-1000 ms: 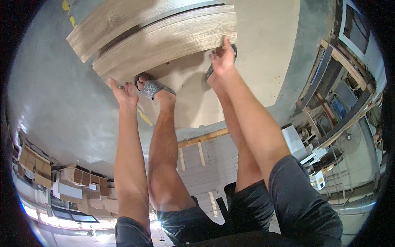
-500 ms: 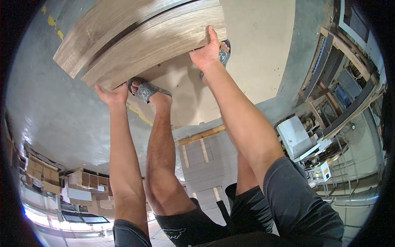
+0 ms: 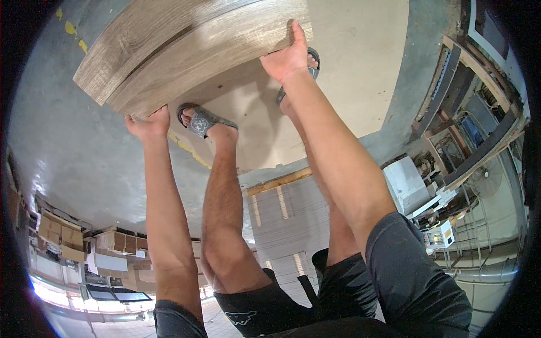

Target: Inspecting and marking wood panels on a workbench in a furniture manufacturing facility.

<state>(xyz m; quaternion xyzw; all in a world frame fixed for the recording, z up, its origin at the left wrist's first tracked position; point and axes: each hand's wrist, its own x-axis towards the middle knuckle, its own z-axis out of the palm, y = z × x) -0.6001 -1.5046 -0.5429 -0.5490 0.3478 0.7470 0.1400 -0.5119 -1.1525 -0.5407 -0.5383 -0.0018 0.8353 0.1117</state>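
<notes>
A stack of long wood-grain planks point(image 3: 191, 50) stretches across the top of the view, above the floor. My left hand point(image 3: 149, 123) grips its near left corner from below. My right hand point(image 3: 288, 56) clamps the right end, thumb up on the plank face. Both arms reach forward and down. Under the planks are my own legs and feet in grey sandals point(image 3: 204, 121), standing on a tan sheet point(image 3: 349, 67) laid on the floor.
Grey concrete floor point(image 3: 67, 163) lies to the left. A pale stack of flat boards with a wooden strip point(image 3: 290, 214) sits behind my legs. Cardboard boxes point(image 3: 62, 234) line the lower left. A machine with a white housing point(image 3: 417, 186) and metal frames stands on the right.
The planks and both hands have shifted left and lower in the view. My right hand went from the stack's right corner down to its end edge.
</notes>
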